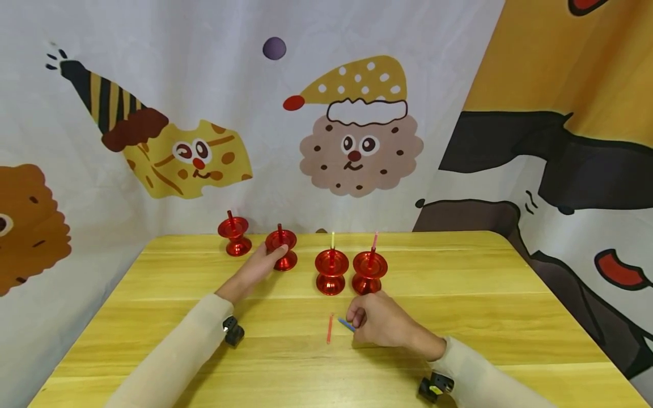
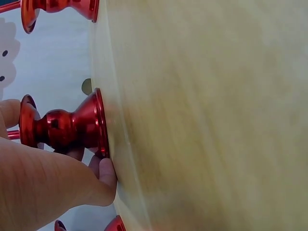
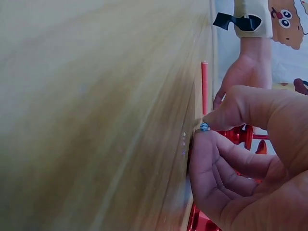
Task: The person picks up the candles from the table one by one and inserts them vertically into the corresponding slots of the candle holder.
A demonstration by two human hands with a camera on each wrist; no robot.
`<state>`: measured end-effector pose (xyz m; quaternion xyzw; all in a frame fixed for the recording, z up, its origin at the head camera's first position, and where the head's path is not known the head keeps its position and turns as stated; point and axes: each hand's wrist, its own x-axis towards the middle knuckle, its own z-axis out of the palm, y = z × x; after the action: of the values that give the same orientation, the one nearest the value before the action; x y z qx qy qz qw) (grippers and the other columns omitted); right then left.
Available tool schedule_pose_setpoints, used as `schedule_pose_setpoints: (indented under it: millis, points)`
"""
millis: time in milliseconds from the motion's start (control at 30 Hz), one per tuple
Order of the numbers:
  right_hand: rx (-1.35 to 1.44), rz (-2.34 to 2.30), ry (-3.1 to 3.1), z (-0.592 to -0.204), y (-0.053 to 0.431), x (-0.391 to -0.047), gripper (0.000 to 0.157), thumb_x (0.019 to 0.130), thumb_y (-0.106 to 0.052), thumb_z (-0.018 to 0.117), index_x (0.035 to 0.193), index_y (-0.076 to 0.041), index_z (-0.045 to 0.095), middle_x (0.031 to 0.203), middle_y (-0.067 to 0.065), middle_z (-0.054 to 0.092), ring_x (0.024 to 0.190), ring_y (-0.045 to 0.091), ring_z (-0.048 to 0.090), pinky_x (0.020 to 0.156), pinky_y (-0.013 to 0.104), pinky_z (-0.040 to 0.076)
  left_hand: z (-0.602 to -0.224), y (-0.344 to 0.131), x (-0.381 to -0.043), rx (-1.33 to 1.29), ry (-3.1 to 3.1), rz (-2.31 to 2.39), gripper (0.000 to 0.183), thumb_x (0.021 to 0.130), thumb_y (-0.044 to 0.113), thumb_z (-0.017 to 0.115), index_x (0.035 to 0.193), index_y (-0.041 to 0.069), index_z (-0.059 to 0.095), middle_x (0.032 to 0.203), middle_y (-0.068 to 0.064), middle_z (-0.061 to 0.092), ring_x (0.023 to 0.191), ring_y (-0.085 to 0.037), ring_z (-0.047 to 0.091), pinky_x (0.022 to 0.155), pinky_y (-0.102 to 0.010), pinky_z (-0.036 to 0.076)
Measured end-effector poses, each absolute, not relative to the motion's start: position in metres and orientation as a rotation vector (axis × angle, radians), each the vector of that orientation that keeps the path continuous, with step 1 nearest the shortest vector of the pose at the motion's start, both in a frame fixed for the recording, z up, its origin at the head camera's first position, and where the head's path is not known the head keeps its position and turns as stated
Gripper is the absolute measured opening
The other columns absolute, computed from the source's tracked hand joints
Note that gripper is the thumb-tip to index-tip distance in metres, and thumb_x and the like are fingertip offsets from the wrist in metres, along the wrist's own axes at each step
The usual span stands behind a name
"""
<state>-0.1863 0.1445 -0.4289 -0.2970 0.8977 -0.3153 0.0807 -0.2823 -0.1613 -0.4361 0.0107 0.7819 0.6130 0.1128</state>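
Observation:
My left hand point(image 1: 257, 266) grips a shiny red candle holder point(image 1: 288, 262), which stands upright near the table's back edge. In the left wrist view, the fingers curl around this red holder point(image 2: 61, 126) from its cup to its base. My right hand point(image 1: 385, 322) is low over the table and pinches a thin blue candle point(image 1: 346, 324) between thumb and forefinger. Only a small end of the blue candle point(image 3: 204, 126) shows in the right wrist view. Just left of it lies a pinkish-red candle point(image 1: 329, 330) on the tabletop.
Another red holder point(image 1: 237, 246) stands at the far left. In front of my right hand are two more, one with a yellow candle point(image 1: 333, 240) and one with a pink candle point(image 1: 376, 240). The wooden table point(image 1: 275, 368) meets a cartoon-printed curtain point(image 1: 275, 170) behind.

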Motion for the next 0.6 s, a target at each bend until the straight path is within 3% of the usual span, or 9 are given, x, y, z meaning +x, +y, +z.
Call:
schedule_pose_setpoints:
  millis: [433,600]
  points:
    - [-0.991,-1.189,2.628,-0.421,0.139,-0.194,0.021,0.068,0.006,0.069,0.086,-0.005,0.069,0.076,-0.002,0.063,0.068,0.008,0.060,0.063,0.024,0.055,-0.435,-0.160,-0.276,0.017,2.337,1.719,0.078,0.099,0.047,0.053,0.155,0.003,0.019,0.158,-0.020,0.024,0.144,-0.037,0.023,0.113,-0.057,0.023]
    - [-1.007,-1.269,2.680,-0.407,0.130,-0.197,0.022,0.068,0.006,0.067,0.083,-0.011,0.065,0.073,-0.005,0.061,0.064,0.008,0.058,0.059,0.024,0.053,-0.434,-0.160,-0.272,0.034,2.324,1.717,0.079,0.099,0.047,0.053,0.155,0.004,0.018,0.158,-0.019,0.024,0.144,-0.036,0.023,0.113,-0.058,0.021]
